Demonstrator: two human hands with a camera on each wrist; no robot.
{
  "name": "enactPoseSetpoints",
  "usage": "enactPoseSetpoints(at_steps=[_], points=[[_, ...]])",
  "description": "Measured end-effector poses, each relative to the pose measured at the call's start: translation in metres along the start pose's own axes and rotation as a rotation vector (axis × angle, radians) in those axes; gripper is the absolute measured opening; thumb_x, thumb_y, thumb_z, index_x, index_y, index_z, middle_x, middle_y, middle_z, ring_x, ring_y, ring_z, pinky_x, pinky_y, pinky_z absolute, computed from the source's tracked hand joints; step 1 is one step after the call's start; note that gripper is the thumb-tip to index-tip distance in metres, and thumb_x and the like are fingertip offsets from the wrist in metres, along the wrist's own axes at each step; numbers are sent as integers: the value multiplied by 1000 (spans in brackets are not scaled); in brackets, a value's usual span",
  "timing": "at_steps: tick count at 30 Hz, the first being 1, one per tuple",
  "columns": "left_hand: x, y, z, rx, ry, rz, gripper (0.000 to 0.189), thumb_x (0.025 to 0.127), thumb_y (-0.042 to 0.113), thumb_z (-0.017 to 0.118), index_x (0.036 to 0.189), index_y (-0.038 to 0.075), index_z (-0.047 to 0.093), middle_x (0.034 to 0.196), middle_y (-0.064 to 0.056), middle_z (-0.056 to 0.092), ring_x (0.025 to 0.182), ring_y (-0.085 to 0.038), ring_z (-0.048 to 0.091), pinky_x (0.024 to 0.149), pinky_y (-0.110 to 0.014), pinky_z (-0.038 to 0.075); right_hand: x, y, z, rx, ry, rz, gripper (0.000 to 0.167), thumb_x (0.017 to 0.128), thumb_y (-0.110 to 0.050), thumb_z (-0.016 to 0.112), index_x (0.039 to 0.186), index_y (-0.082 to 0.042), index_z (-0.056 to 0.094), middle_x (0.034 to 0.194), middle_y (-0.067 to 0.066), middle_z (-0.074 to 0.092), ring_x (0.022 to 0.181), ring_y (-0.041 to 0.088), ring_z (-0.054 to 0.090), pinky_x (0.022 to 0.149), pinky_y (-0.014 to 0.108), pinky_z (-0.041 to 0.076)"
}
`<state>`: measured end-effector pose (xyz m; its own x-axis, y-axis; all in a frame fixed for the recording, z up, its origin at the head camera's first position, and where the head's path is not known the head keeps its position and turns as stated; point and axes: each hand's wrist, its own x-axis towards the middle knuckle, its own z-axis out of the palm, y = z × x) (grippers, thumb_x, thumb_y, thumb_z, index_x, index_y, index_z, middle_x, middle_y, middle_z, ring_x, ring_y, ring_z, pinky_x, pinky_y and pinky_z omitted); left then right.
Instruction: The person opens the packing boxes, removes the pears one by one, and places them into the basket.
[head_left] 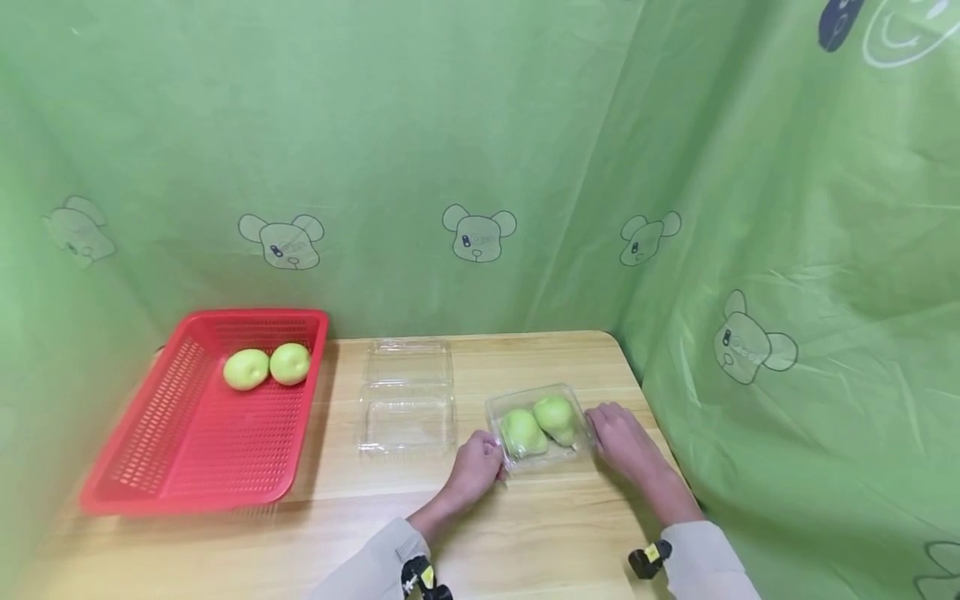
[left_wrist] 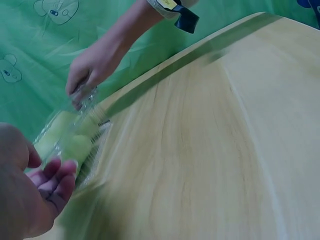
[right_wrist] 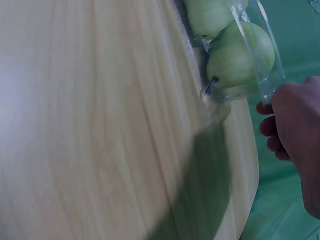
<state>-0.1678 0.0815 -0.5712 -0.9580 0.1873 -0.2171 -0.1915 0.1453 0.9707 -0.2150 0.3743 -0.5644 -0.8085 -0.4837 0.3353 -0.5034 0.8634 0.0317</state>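
Observation:
A clear plastic clamshell box holds two green pears on the right part of the table. My left hand grips its left front corner with curled fingers; in the left wrist view the fingertips lie against the plastic. At the opposite side my right hand pinches the box edge between thumb and fingers. Through the plastic in the right wrist view, one pear shows its dark stem. The lid lies over the pears; whether it is fully fastened I cannot tell.
Left of the box, another clear plastic clamshell lies opened out on the wooden table. A red basket at the far left contains two round yellow-green fruits. Green curtains hang behind and on both sides.

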Motion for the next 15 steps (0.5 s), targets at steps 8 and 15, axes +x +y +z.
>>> enactPoseSetpoints(at_steps=[8, 15], points=[[-3, -6, 2, -294, -88, -84, 15, 94, -1, 61, 107, -6, 57, 85, -19, 73, 64, -15, 69, 67, -32, 67, 9, -3, -5, 200, -78, 240, 19, 101, -4, 59, 112, 5, 72, 102, 21, 75, 95, 39, 73, 86, 52, 65], [-3, -13, -1, -501, -236, -170, 16, 93, -2, 64, 106, -5, 56, 93, -20, 74, 75, -17, 75, 79, -32, 68, 22, -3, -5, 291, -64, 313, 16, 102, -8, 62, 103, 3, 73, 95, 21, 77, 88, 37, 75, 79, 51, 65]])
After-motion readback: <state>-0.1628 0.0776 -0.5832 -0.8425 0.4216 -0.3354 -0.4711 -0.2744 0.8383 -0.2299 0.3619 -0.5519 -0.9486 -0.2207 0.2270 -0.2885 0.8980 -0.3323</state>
